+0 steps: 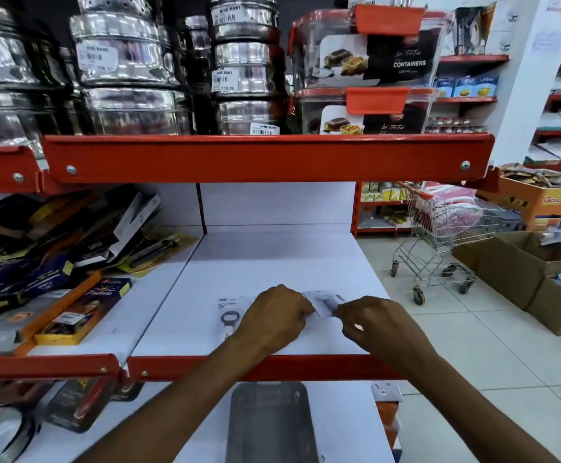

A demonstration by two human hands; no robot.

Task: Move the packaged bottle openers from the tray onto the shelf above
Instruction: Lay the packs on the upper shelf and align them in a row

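Note:
Both hands reach over the white shelf (272, 262) with its red front lip. My left hand (275, 317) and my right hand (377, 320) pinch the two sides of one clear packaged bottle opener (326, 304), held just above the shelf surface. A second packaged bottle opener (229, 317) lies flat on the shelf left of my left hand, partly hidden under it. On the shelf below sits the grey metal tray (269, 426), between my forearms; what is inside it is blurred.
Boxed and carded goods (55, 262) pile on the shelf's left half. Steel tins (129, 61) and plastic containers (369, 71) fill the shelf above. A shopping cart (439, 232) and cardboard boxes (513, 265) stand on the tiled floor to the right.

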